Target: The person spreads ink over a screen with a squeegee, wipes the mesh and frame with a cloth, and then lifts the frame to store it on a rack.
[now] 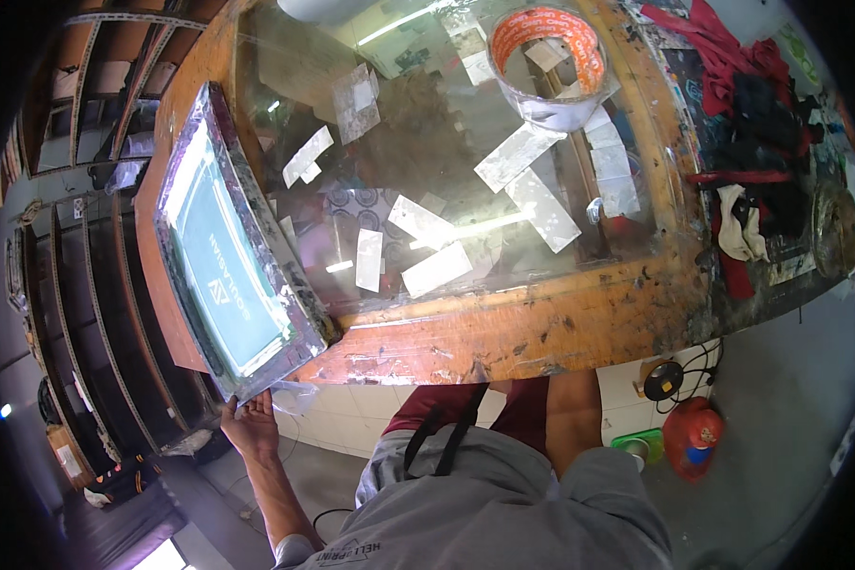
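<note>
A silk-screen printing frame (228, 271), with a teal mesh and a dark, ink-stained border, leans at the left end of the table. My left hand (252, 427) is at its near lower corner, palm up, with fingers closed on the edge; the fingertips are partly hidden by the frame. A bit of clear plastic (296, 396) hangs beside that hand. My right forearm (572, 418) reaches toward the table's front edge, where the hand is hidden beneath it.
The glass-topped wooden table (503, 332) carries several pale tape strips (437, 270) and a white tub (553, 112) with an orange inside. Stained cloths (746, 85) lie at the right. Metal racks (85, 313) stand at the left. A red container (693, 437) and a black cable-connected device (663, 382) are below right.
</note>
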`<state>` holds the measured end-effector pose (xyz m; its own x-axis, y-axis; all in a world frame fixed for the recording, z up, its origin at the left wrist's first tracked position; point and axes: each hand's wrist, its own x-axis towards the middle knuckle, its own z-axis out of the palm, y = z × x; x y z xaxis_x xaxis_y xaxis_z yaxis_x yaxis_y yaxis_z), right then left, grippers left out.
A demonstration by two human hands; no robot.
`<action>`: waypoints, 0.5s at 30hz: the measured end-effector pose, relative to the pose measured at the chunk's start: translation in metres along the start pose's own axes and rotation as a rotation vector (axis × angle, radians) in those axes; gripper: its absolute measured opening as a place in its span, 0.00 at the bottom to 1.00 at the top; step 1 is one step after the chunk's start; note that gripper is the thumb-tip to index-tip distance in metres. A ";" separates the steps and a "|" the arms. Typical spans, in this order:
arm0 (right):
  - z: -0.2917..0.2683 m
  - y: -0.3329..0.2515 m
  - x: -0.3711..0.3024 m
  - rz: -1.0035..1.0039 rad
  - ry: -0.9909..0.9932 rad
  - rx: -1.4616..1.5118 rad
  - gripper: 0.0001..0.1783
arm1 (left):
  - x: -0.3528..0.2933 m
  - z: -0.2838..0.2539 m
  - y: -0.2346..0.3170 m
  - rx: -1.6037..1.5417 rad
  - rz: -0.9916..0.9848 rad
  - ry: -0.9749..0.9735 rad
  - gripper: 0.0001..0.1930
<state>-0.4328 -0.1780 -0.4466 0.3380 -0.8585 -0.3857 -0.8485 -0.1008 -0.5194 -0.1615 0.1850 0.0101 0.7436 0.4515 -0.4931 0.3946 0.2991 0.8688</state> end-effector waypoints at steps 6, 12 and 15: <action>-0.006 0.005 -0.013 -0.009 -0.016 -0.017 0.15 | -0.002 0.001 0.000 0.028 0.027 -0.015 0.24; -0.006 -0.003 -0.006 -0.034 -0.049 -0.028 0.16 | -0.002 -0.006 -0.001 0.020 0.012 0.035 0.23; -0.005 -0.015 0.014 -0.023 -0.052 -0.033 0.17 | 0.004 -0.001 0.003 0.022 0.001 0.006 0.22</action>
<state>-0.4176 -0.1905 -0.4406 0.3778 -0.8287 -0.4130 -0.8529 -0.1379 -0.5036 -0.1578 0.1885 0.0102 0.7411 0.4567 -0.4920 0.4052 0.2800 0.8703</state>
